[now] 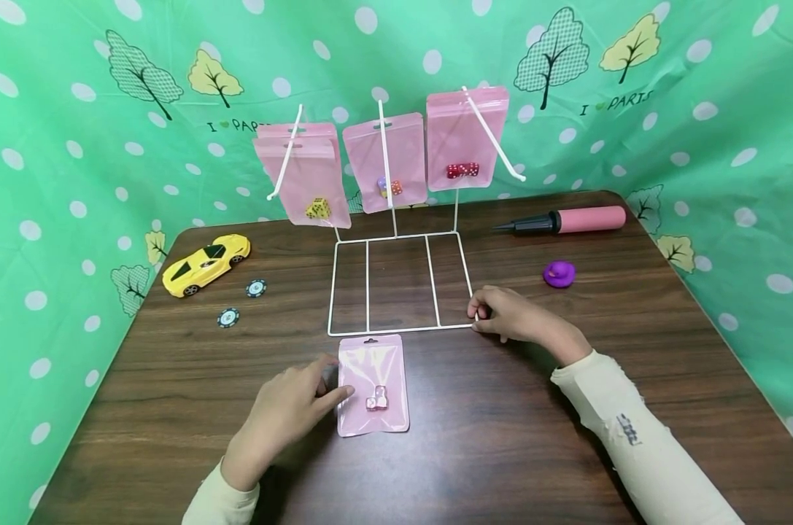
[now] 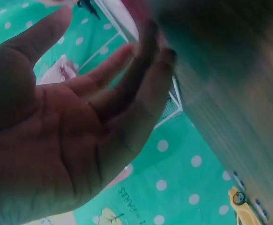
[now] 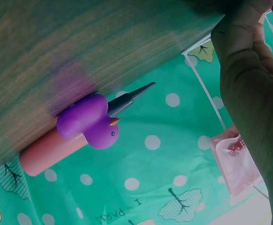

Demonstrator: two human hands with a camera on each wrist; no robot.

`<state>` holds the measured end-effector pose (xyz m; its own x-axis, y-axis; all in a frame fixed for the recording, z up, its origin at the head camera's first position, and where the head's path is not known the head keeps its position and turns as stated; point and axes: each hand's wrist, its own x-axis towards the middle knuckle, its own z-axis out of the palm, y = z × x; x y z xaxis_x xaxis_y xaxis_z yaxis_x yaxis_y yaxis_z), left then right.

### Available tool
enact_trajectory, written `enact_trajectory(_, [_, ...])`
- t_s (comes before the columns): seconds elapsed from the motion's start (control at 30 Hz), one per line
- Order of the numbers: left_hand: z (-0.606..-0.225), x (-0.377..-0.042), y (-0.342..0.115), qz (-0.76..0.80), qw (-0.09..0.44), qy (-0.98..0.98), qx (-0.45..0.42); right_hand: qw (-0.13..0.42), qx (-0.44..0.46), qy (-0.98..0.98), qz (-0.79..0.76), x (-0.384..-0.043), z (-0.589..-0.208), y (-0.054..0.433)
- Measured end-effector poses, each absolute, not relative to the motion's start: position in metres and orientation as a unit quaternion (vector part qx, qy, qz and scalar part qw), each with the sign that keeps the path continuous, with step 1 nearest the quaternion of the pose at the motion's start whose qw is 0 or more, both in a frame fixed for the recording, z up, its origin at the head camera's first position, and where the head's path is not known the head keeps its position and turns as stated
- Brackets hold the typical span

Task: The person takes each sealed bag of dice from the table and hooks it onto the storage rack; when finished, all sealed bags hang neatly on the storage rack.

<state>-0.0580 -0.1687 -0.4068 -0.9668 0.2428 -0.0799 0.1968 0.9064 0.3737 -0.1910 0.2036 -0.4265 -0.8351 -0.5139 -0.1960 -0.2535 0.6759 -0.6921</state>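
A pink zip pouch (image 1: 389, 364) with clear pink dice (image 1: 377, 399) inside lies flat on the table. My left hand (image 1: 284, 405) is at its left edge, the thumb over the pouch and the fingers loosely bent, as the palm in the left wrist view also shows. My right hand (image 1: 517, 317) pinches the front right corner of a white wire display rack (image 1: 403, 330). From the rack's prongs hang pink pouches: overlapping ones with yellow dice (image 1: 318, 208) at the left, one with mixed-colour dice (image 1: 395, 188) in the middle, and one with red dice (image 1: 462, 170) at the right.
Left of the rack are a yellow toy car (image 1: 206, 265) and two poker chips (image 1: 256, 288). To its right sit a purple rubber duck (image 1: 559, 274) and a pink-and-black hand pump (image 1: 589, 219). Green dotted cloth (image 1: 396, 44) hangs behind the wooden table (image 1: 501, 437).
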Motion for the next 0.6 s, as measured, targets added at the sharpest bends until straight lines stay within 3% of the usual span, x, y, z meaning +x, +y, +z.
enact_trajectory(0.6, [-0.421, -0.060, -0.145, 0.207, 0.036, 0.970, 0.119, 0.189, -0.217, 0.896, -0.339, -0.190, -0.426, 0.204])
